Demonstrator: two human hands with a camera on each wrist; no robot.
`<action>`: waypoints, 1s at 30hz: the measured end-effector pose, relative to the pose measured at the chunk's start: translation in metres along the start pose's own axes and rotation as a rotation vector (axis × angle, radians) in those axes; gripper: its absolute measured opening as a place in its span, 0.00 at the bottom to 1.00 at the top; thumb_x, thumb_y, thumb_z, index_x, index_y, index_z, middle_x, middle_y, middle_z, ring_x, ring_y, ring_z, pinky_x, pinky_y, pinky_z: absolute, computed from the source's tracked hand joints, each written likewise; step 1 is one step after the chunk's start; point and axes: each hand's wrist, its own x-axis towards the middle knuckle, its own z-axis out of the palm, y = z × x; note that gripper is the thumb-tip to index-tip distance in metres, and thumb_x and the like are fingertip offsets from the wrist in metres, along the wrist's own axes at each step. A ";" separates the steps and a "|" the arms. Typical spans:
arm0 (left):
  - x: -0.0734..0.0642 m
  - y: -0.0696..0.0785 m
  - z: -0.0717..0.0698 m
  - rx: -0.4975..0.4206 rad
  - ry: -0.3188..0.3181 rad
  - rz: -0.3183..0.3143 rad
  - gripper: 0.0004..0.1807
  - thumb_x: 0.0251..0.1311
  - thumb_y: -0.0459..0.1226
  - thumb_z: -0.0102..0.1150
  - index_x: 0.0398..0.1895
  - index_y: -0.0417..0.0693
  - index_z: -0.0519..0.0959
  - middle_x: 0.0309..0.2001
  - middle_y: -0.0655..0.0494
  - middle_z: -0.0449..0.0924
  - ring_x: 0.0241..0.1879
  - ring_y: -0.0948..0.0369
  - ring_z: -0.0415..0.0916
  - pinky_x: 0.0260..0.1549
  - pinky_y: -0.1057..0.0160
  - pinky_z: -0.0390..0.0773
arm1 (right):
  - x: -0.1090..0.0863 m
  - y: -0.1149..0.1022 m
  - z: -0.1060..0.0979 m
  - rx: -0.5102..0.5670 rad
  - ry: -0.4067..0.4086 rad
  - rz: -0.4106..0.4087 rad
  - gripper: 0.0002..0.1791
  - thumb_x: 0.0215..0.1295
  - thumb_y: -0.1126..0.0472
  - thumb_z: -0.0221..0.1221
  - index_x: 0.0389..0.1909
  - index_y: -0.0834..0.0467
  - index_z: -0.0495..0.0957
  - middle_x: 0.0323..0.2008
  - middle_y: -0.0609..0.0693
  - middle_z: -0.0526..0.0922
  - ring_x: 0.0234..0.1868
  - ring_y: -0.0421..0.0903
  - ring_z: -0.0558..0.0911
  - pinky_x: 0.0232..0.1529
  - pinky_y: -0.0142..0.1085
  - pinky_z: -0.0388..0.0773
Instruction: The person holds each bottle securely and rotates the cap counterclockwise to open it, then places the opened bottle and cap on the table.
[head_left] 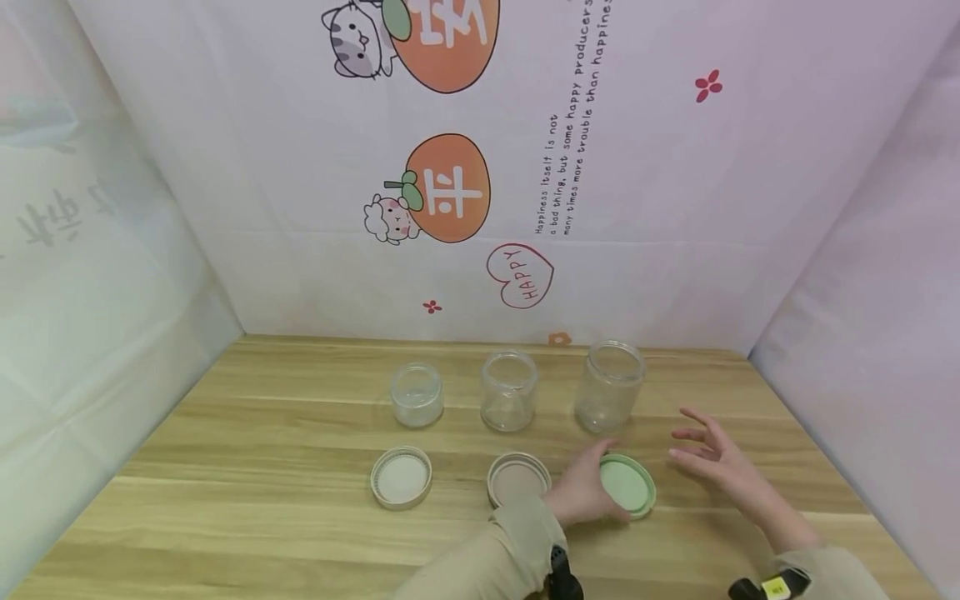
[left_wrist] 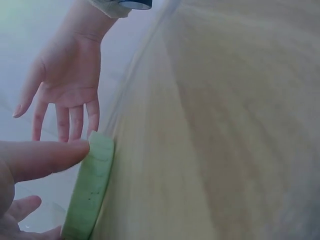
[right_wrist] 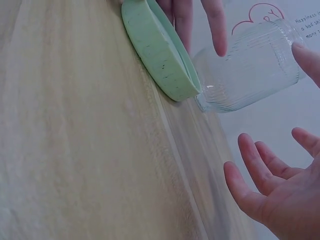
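My left hand (head_left: 587,490) spans the left side of a round green jar lid (head_left: 628,486), thumb near its front edge and fingers at its back. In the left wrist view, the thumb tip presses the rim of the green lid (left_wrist: 90,187), which lies low at the wooden tabletop. My right hand (head_left: 716,462) hovers to the right of the lid with fingers spread and nothing held. Behind the lid stands a tall clear jar (head_left: 610,387) without a lid; the right wrist view shows the ribbed side of this jar (right_wrist: 255,70).
A medium clear jar (head_left: 508,392) and a short clear jar (head_left: 417,396) stand to the left along the back. In front of them lie a beige lid (head_left: 517,479), partly covered by my left sleeve, and a white lid (head_left: 402,477). Printed white cloth (head_left: 637,275) surrounds the wooden table (head_left: 262,467).
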 end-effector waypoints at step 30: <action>-0.059 -0.034 -0.129 -0.013 0.208 0.248 0.34 0.57 0.38 0.63 0.67 0.43 0.62 0.66 0.43 0.64 0.65 0.44 0.60 0.62 0.42 0.63 | -0.005 -0.038 0.023 -0.172 0.137 -0.109 0.36 0.61 0.63 0.61 0.67 0.66 0.57 0.58 0.68 0.68 0.53 0.50 0.76 0.48 0.35 0.78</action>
